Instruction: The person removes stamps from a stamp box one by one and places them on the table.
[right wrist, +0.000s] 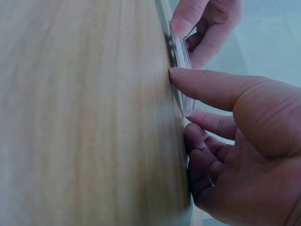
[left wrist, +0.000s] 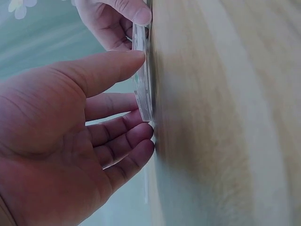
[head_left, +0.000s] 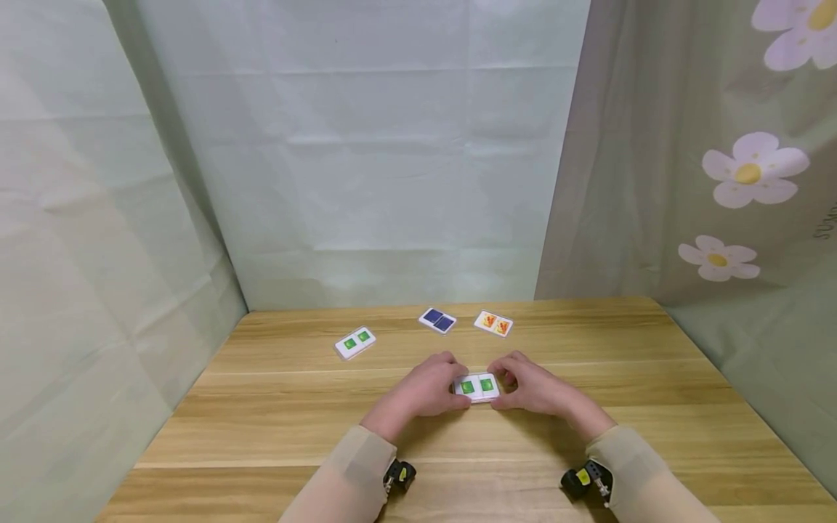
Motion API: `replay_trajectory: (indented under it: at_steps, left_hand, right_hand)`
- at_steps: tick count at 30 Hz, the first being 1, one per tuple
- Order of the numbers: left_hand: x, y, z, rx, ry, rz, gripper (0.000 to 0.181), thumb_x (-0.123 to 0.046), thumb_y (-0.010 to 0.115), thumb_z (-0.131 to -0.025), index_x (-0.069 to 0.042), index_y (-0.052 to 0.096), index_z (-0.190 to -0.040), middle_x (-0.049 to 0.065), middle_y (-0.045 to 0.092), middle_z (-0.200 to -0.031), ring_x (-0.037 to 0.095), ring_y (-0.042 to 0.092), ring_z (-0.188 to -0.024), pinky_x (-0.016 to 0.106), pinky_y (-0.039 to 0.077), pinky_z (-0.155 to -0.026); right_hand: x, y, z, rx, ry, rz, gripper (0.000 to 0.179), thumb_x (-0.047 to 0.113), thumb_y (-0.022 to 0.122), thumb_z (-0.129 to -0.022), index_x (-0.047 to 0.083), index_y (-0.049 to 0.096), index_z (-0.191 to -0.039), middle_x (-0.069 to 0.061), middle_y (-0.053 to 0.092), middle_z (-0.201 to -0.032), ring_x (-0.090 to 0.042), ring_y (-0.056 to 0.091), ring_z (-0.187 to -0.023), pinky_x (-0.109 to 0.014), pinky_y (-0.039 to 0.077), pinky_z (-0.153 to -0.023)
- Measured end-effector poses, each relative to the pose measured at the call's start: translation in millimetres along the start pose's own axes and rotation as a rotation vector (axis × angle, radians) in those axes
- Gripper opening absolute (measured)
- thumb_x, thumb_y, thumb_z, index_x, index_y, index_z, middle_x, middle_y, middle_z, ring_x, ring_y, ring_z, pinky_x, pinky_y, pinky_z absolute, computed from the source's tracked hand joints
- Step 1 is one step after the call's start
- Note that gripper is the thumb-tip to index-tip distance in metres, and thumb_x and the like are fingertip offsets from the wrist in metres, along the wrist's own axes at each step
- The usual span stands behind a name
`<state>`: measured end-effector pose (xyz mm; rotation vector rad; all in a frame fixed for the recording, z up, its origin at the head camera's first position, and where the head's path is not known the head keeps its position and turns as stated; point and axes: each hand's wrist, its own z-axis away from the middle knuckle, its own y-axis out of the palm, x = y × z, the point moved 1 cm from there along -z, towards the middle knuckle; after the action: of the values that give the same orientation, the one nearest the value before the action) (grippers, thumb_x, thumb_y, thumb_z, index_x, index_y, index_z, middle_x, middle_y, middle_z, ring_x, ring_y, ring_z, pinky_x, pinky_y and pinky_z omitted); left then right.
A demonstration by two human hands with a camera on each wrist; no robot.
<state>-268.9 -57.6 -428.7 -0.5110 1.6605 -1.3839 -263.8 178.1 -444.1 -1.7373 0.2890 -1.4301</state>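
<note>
A small stack of clear-edged picture cards (head_left: pixel 476 387) lies on the table in front of the person, its top card white with two green squares. At its left end, my left hand (head_left: pixel 434 385) grips it between thumb and fingers. My right hand (head_left: pixel 532 385) holds the opposite end the same way, thumb on the near side and fingers around the far side. From the left wrist, the layered transparent edges of the stack (left wrist: pixel 142 94) show close over the wood. The right wrist view shows the right thumb (right wrist: pixel 202 84) along the stack's edge.
Farther back on the wooden table (head_left: pixel 275 407) lie a card with two green squares (head_left: pixel 355 343), a dark blue card (head_left: pixel 437 319) and a card with orange pictures (head_left: pixel 493 323). Pale cloth curtains (head_left: pixel 392 181) enclose the table's back and sides.
</note>
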Motion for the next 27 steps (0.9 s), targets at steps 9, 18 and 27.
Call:
replay_trajectory:
  at_steps: [9,18,27]
  left_hand:
    - [0.3,0.7,-2.2,0.005,0.005,-0.006,0.050,-0.032,0.085,-0.100,-0.007,0.074,-0.141,0.006,0.067,-0.129,0.014,0.058,-0.105,0.033,0.054,-0.097]
    - [0.5,-0.2,-2.9,0.008,-0.003,0.009,0.050,-0.030,0.084,-0.101,-0.007,0.072,-0.144,0.009,0.069,-0.133,0.016,0.061,-0.108,0.036,0.055,-0.100]
    - [1.4,-1.9,-2.8,0.020,0.007,0.040,0.051,-0.028,0.084,-0.101,-0.007,0.071,-0.146,0.008,0.068,-0.131,0.016,0.060,-0.105,0.034,0.054,-0.097]
  right_hand:
    - [-0.9,-2.0,1.8,-0.002,0.011,0.017,0.046,0.018,0.091,-0.093,0.007,0.070,-0.132,-0.008,0.057,-0.121,-0.023,0.054,-0.107,-0.043,0.049,-0.093]
    - [-1.8,-1.7,2.3,-0.005,0.009,0.022,0.048,0.017,0.092,-0.092,0.005,0.069,-0.133,-0.008,0.057,-0.119,-0.024,0.054,-0.106,-0.042,0.049,-0.092]
    - [-1.1,-2.1,2.7,-0.008,0.000,0.000,0.054,0.019,0.093,-0.091,0.002,0.067,-0.135,-0.009,0.057,-0.119,-0.025,0.054,-0.107,-0.040,0.048,-0.091]
